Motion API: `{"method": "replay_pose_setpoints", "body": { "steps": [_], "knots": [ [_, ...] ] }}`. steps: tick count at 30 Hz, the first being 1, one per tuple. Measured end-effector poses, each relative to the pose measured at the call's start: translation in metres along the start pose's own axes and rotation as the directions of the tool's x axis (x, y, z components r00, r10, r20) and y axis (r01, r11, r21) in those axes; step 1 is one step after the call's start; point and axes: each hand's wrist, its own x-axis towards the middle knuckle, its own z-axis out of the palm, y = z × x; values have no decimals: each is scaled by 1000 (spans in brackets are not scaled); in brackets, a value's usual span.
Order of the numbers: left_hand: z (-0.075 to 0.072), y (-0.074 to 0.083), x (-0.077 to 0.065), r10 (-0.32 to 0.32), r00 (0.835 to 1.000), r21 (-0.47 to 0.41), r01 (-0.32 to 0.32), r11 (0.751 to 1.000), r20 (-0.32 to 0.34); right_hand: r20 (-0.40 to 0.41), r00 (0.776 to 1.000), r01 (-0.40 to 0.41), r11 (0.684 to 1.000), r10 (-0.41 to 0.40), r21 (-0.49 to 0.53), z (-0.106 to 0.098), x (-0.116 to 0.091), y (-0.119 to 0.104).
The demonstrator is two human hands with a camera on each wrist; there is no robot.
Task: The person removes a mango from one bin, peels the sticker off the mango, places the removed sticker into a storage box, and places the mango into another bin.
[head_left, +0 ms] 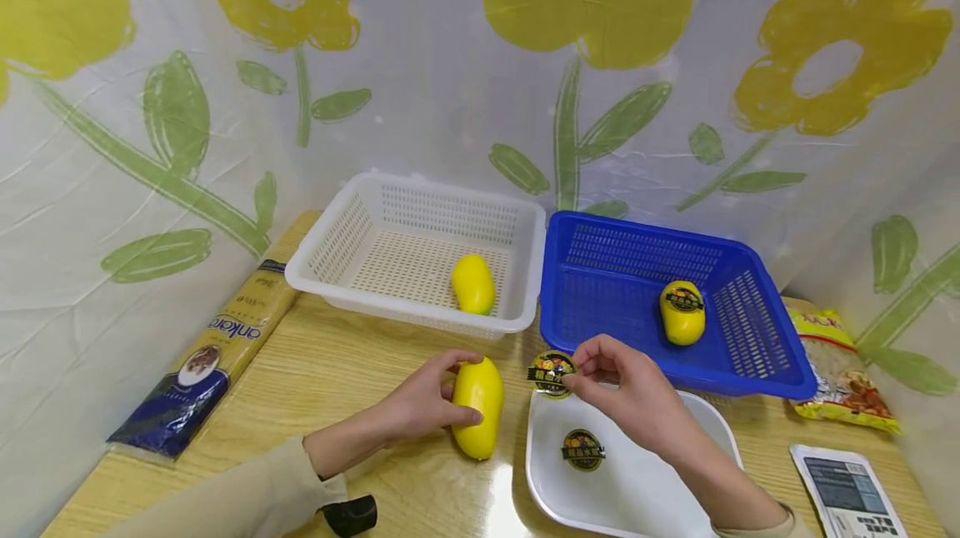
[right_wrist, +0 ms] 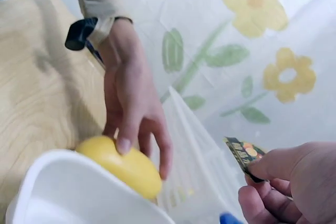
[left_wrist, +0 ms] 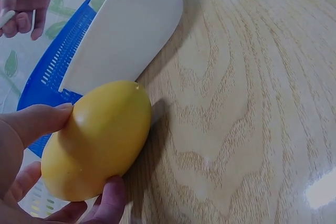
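Note:
My left hand point(head_left: 420, 401) grips a yellow mango point(head_left: 480, 409) between thumb and fingers, over the table in front of the white basket. In the left wrist view the thumb and fingertips lie against the sides of the mango point(left_wrist: 100, 140). Between thumb and fingers my right hand point(head_left: 630, 392) pinches a round black-and-gold sticker point(head_left: 552, 374) with fruit pictures, above the rim of a white tray point(head_left: 637, 488). A second such sticker point(head_left: 583, 450) lies in that tray. The right wrist view shows the pinched sticker point(right_wrist: 244, 153) tilted, nearly edge-on.
Another mango point(head_left: 473, 284) lies in the white basket point(head_left: 420, 321). In the blue basket point(head_left: 600, 296) rests a mango with a sticker point(head_left: 682, 313). A pasta pack point(head_left: 206, 359) lies left; a yellow-edged food bag point(head_left: 840, 371) and a white packet point(head_left: 847, 492) lie right.

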Motion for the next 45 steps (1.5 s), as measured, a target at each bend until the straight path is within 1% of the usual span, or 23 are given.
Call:
{"method": "replay_pose_setpoints", "body": {
  "steps": [5,8,12,16,19,22,24,27,29,31,34,37,41,45],
  "knots": [
    [0,2,-1,-4,1000,-32,5,999,19,-9,998,-59,997,59,57,-15,-4,16],
    [0,2,-2,3,1000,-27,-2,1000,20,-2,997,-76,996,76,37,-23,-8,23],
    [0,2,-2,3,1000,-25,-2,1000,21,24,999,-48,999,48,24,-31,-13,31],
    [-1,1,0,-4,1000,-14,4,1000,18,62,998,8,1000,-9,14,-36,-16,40],
    [-1,0,0,-1,1000,-2,1,1000,18,108,992,61,998,-60,-7,-39,-17,48],
    [-1,1,-1,3,1000,-8,-3,1000,23,185,979,85,996,-83,-5,-42,-18,60],
    [-1,1,-1,6,1000,-12,-6,1000,27,243,965,94,995,-95,17,-44,-17,69],
    [-2,2,-1,5,999,-19,-5,1000,34,333,937,106,994,-109,28,-46,-17,83],
    [-2,2,-1,2,999,-18,-2,1000,38,374,921,117,993,-113,10,-46,-16,93],
    [-2,2,0,-1,999,-18,2,1000,39,393,915,125,991,-97,-48,-45,-16,102],
    [-3,1,0,-3,999,-14,4,1000,39,394,917,128,980,-58,-155,-42,-16,109],
    [-3,2,0,2,999,-22,-1,1000,41,381,924,139,955,-30,-263,-40,-16,111],
    [-2,2,-1,3,999,-25,-2,1000,43,390,921,155,935,-19,-320,-40,-15,111],
    [-3,2,-1,-7,999,-15,8,1000,41,405,914,150,939,-13,-309,-40,-14,111]
  ]
}}
